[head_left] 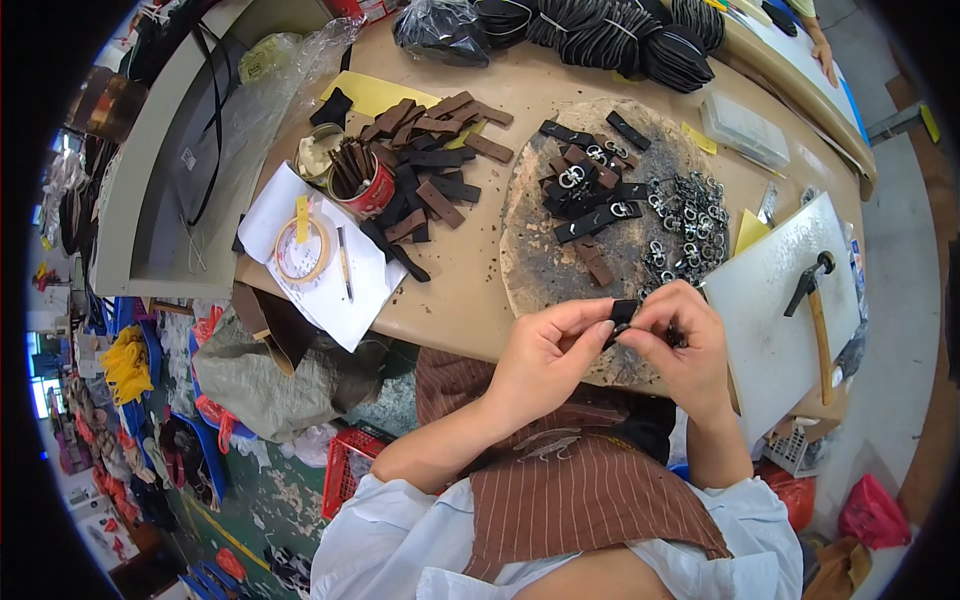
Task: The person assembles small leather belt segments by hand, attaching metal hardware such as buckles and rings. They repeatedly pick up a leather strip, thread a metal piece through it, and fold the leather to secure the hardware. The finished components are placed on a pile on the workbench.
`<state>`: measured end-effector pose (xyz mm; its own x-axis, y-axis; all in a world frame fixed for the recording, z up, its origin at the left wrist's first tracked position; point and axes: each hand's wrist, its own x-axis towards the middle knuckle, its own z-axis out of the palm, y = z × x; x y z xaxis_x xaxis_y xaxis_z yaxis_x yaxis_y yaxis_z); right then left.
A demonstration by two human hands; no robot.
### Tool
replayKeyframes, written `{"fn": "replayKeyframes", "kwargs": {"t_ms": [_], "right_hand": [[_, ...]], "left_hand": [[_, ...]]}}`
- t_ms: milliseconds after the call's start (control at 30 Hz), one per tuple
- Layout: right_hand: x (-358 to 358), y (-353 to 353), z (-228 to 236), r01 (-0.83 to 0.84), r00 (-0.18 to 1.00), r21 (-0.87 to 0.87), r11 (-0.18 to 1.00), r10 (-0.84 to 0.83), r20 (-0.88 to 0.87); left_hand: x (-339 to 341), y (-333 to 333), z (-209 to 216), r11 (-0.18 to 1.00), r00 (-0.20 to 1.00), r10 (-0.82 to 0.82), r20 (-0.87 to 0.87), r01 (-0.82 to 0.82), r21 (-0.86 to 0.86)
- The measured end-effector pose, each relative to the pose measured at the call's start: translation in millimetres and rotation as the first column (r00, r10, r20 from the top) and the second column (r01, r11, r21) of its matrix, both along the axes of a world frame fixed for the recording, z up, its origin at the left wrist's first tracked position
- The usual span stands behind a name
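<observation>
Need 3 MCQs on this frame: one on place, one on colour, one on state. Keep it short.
1. Where does the hammer lie?
A. on the grey slab at the person's right
B. in the red can
C. on the white paper

2. What colour is the strap piece pinched between both hands?
A. yellow
B. black
C. white

3. How does the tape roll sit?
A. upright on its edge
B. hung on a hook
C. flat on the white paper

Answers:
1 A: the hammer rests on the grey slab.
2 B: the left hand and right hand pinch a black piece.
3 C: the roll lies flat on the white paper.
</observation>
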<state>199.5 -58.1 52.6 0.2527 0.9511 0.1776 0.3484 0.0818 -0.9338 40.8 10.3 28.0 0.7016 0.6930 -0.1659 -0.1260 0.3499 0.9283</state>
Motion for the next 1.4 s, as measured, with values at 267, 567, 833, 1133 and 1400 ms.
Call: {"fn": "replayKeyframes", "kwargs": {"t_ms": [267,567,833,1133,1400], "right_hand": [[-10.0,6.4,-2.4,0.016,0.882,-0.185,0.983,-0.101,-0.46],[-20.3,3.4,-25.2,0.083,0.799,-0.108,0.991,-0.131,-0.587],[-11.9,-0.1,-9.7,-0.027,0.759,-0.243,0.97,-0.139,-0.636],[9.4,-0.1,-13.4,-0.076,0.979,-0.026,0.997,0.069,-0.191],[17.6,-9.8,-25.1,-0.248,0.904,0.11,0.962,0.189,0.384]], "left_hand": [[-4.9,7.9,-6.9,0.991,0.991,-0.127,-0.045,0.129,0.029],[16.0,-5.4,-8.3,0.85,0.92,0.268,0.285,-0.086,-0.52],[-0.9,10.3,-7.3,0.989,0.993,0.089,0.08,-0.097,0.109],[6.2,5.5,-19.1,0.993,0.985,0.112,0.134,-0.107,-0.05],[0.1,7.3,-14.4,0.858,0.974,-0.194,0.114,0.225,-0.462]]}}
